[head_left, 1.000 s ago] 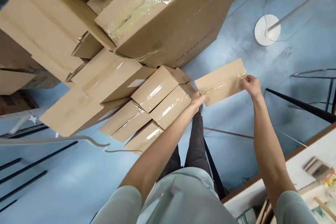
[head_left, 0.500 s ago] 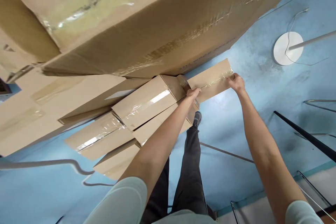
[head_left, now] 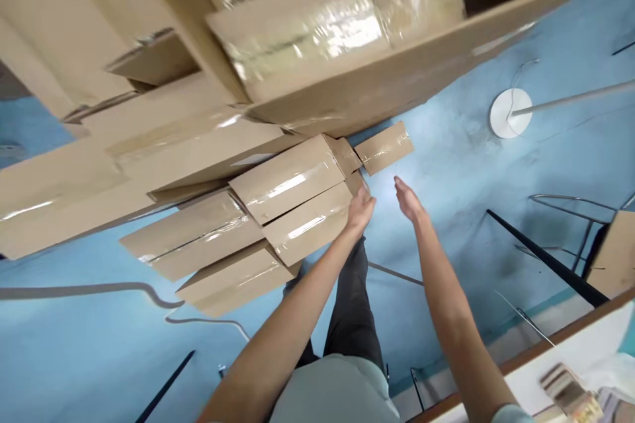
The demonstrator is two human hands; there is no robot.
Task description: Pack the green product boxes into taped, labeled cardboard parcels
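A small taped cardboard box lies on the blue floor at the end of a group of cartons, with neither hand on it. My right hand is just below and to the right of that box, fingers stretched out, holding nothing. Beside the near end of a lower carton is my left hand, its fingers loosely bent and apart, with nothing visible in them. Whether it brushes the carton I cannot tell. Another long taped carton lies directly behind the lower one.
A very large open carton filled with boxes stands along the far side. More cartons lie to the left. A white round stand base is at right, near a black pole and metal chair legs. A grey tube crosses the left floor.
Both hands have let go of the small box and drawn back toward me. The box now lies at the end of the row. My view has shifted and shows more of the large carton's inside.
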